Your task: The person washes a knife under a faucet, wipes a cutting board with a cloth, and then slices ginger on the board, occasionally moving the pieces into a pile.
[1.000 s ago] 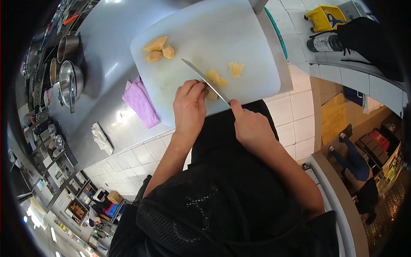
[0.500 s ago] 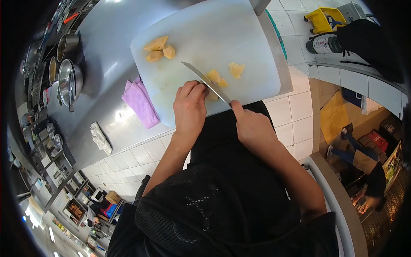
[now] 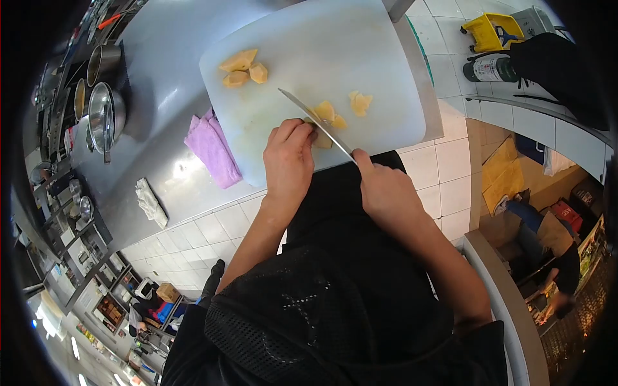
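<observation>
My right hand (image 3: 389,190) is closed around the handle of a kitchen knife (image 3: 317,122), its blade slanting up and left across a white cutting board (image 3: 309,38). My left hand (image 3: 288,157) has its fingers curled and pressed on a peeled piece of ginger (image 3: 323,139), right beside the blade; the fingers partly hide it. On the blade's far side lie some cut ginger slices (image 3: 326,110). Farther right is a small cluster of ginger slices (image 3: 360,103). Several peeled ginger chunks (image 3: 239,61) sit at the board's upper left.
Left of the board, a purple cloth (image 3: 212,151) and a whitish cloth (image 3: 150,202) lie on the steel counter (image 3: 161,96). Metal bowls (image 3: 103,116) and pots (image 3: 103,63) stand farther left. A yellow mop bucket (image 3: 492,32) is on the tiled floor. Another person (image 3: 557,251) is at lower right.
Both hands and the knife show only a slight shift, along with the whole view. The other person at lower right has changed leg position.
</observation>
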Motion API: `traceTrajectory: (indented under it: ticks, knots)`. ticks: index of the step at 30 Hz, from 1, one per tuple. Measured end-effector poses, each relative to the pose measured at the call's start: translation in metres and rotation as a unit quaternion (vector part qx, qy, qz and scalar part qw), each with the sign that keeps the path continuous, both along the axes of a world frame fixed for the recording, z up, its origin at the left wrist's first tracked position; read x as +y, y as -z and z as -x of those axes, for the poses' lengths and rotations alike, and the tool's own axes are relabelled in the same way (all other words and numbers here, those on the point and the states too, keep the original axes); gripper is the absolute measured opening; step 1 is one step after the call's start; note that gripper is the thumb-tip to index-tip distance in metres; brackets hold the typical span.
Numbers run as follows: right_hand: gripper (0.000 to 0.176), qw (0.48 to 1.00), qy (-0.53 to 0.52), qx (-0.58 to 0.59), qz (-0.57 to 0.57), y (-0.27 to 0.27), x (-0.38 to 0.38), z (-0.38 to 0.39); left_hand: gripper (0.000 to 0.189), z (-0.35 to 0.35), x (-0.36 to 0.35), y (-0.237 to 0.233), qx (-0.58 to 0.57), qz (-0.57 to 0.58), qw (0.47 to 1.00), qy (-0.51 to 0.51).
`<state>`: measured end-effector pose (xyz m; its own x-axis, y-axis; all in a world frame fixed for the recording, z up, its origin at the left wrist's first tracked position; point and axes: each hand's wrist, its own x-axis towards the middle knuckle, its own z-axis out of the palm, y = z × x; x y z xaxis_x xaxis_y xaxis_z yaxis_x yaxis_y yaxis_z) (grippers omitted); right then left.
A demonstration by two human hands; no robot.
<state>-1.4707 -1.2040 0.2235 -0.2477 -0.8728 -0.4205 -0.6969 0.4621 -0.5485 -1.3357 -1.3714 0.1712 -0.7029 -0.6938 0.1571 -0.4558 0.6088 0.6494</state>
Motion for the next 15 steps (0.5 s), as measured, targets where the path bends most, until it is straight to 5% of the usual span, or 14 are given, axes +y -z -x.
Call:
traceTrajectory:
  ticks: [4, 7, 10, 15]
  knots:
    - [0.039, 0.997, -0.019, -0.02, -0.067, -0.073, 0.021, 0.003, 0.02, -0.002, 0.002, -0.001, -0.019, 0.005, 1.0, -0.004]
    - [0.039, 0.994, -0.025, -0.006, -0.11, -0.074, 0.028, 0.001, 0.019, -0.002, 0.001, 0.003, -0.009, 0.011, 1.0, -0.009]
    - [0.04, 1.0, -0.008, 0.017, -0.001, 0.018, 0.012, -0.004, 0.019, -0.001, 0.004, 0.004, 0.006, 0.005, 1.0, -0.006]
    - [0.04, 1.0, -0.019, 0.008, 0.002, -0.023, 0.01, 0.006, 0.018, -0.002, 0.002, 0.005, 0.0, 0.016, 1.0, -0.001]
